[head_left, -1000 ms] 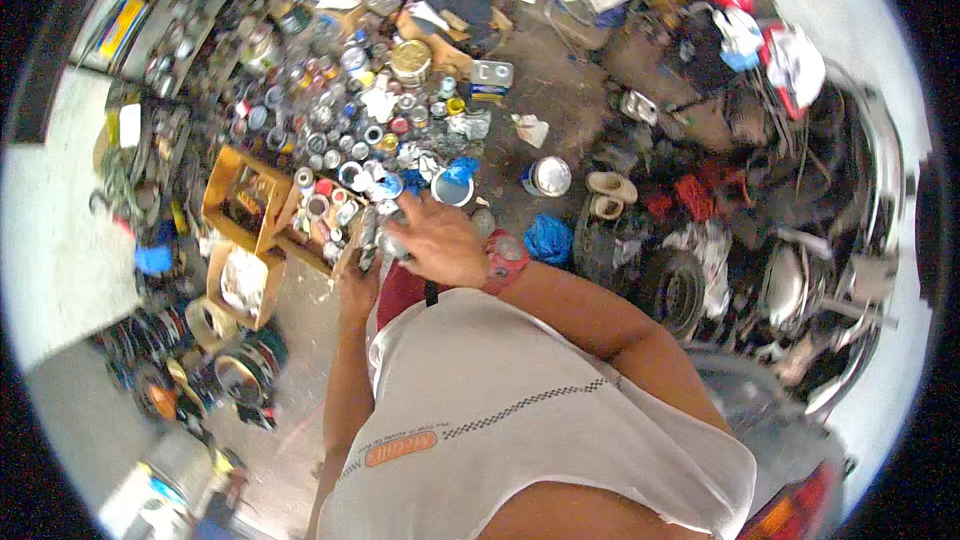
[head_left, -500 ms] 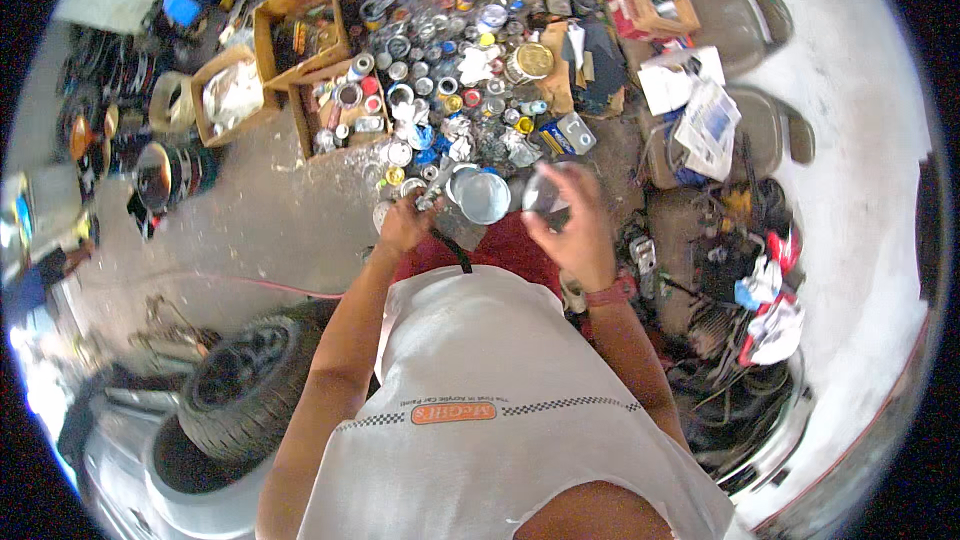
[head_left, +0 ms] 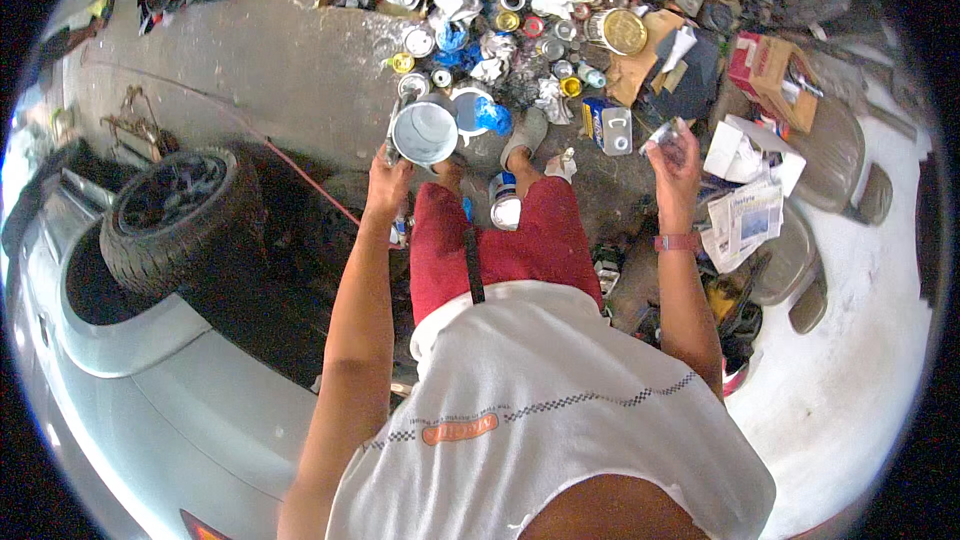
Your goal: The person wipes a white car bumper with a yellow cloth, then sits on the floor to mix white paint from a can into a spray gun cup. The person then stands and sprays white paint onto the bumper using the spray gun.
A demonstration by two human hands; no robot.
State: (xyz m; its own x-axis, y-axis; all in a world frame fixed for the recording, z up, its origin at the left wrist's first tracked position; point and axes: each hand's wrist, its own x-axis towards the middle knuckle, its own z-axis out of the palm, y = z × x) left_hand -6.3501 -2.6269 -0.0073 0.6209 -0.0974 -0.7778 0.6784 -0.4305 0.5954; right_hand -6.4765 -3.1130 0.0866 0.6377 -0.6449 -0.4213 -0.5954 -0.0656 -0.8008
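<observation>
My left hand (head_left: 388, 180) is closed around what looks like a spray gun, its grip hidden by the fingers. The gun's round grey cup (head_left: 425, 133) is uncovered, and its pale inside shows. Out to the right, my right hand (head_left: 678, 165) pinches a small shiny lid (head_left: 664, 134) by the fingertips, tilted and partly hidden. Just beyond the cup stands a can with a light top (head_left: 468, 105), a blue crumpled rag (head_left: 492, 116) at its right side. A blue and white can (head_left: 504, 202) stands on the floor between my legs.
Paint cans and jars (head_left: 513, 0) crowd the floor ahead. A rectangular metal tin (head_left: 608, 127) stands near my right hand. Chairs (head_left: 825, 155) with newspaper (head_left: 750, 215) and a red box (head_left: 770, 75) are on the right. A tyre (head_left: 175, 215), silver car body (head_left: 150, 380) and red hose (head_left: 300, 175) lie left.
My right hand has swung right, away from the cup, with the lid. My left hand has moved slightly left and forward with the cup. The view has shifted, showing my legs and feet.
</observation>
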